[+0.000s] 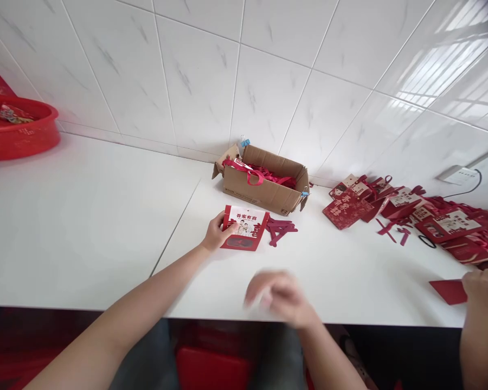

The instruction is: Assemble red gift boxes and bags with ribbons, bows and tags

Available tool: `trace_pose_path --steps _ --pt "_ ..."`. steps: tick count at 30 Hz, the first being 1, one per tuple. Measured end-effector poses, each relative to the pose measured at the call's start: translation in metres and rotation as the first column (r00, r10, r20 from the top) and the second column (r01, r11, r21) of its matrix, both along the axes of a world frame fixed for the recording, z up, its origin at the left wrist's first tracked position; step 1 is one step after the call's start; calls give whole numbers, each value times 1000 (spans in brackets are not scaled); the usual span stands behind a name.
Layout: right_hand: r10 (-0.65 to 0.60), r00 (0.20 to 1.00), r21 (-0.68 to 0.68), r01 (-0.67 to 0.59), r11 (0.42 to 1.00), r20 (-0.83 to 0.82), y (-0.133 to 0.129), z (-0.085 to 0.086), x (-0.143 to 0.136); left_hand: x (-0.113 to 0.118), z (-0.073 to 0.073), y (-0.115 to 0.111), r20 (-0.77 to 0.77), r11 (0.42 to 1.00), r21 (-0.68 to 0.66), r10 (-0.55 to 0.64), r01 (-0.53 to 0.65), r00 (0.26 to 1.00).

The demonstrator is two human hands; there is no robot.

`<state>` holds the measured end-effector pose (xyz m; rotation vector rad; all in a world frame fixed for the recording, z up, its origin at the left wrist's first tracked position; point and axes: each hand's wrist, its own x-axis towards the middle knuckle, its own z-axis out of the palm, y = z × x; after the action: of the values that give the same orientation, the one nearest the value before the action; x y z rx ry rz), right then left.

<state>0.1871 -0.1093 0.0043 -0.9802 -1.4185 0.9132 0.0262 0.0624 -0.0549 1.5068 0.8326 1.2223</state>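
Note:
My left hand (pixel 219 233) grips the left edge of a red and white printed gift bag (pixel 248 242), thumb on its front. The bag has Chinese characters, a small picture of figures and a dark window near its bottom edge. Partly behind its right side lie several dark red ribbon strips (pixel 282 228) on the white table (pixel 211 290). Nearer to me, my right hand (pixel 278 295) is over the table's front edge, apart from the bag. It is smeared by motion with the fingers bent, and I cannot make out anything in it.
An open cardboard box (pixel 264 194) with red ribbons (pixel 255 174) stands against the tiled wall. Red bags (pixel 347 208) are heaped at right, near a black ring (pixel 427 241). Another person's hand (pixel 486 284) holds a red piece (pixel 449 291). A red basket (pixel 20 141) sits far left.

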Motion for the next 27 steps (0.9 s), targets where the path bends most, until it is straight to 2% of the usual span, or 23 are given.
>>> trace_pose_path --steps 2,4,6,8,10,13,16,21,24,27 --pt "-186 982 109 186 976 -12 35 11 23 1 1 -2 5 1000 -5 -9 9 1000" --pt "-331 943 177 331 927 -28 73 13 32 1 0 -3 8 1000 -8 -20 20 1000" --pt "-274 960 170 281 945 -65 103 3 29 1 0 -3 10 1000 6 -24 24 1000" --pt "-147 985 71 154 986 -91 121 -14 20 2 -1 -2 -1 999 42 -13 13 1000" --pt "-126 985 -14 126 992 -115 126 -32 11 3 -3 -1 -14 997 71 8 -7 1000" --pt "-205 969 -57 199 978 -138 123 -48 2 5 -4 1 -26 996 90 29 -26 999" --pt "-226 961 -69 218 974 -157 121 -50 0 6 -6 3 -24 995 101 28 -25 999" --pt "-230 966 -52 226 973 -120 121 -43 2 6 -4 2 -22 996 93 0 2 1000" --pt "-229 967 -38 226 973 -109 121 -42 2 4 8 -2 0 986 167 12 -12 1000" --pt "-215 968 -36 213 976 -128 122 -44 2 1 31 -5 49 961 274 20 -32 999"
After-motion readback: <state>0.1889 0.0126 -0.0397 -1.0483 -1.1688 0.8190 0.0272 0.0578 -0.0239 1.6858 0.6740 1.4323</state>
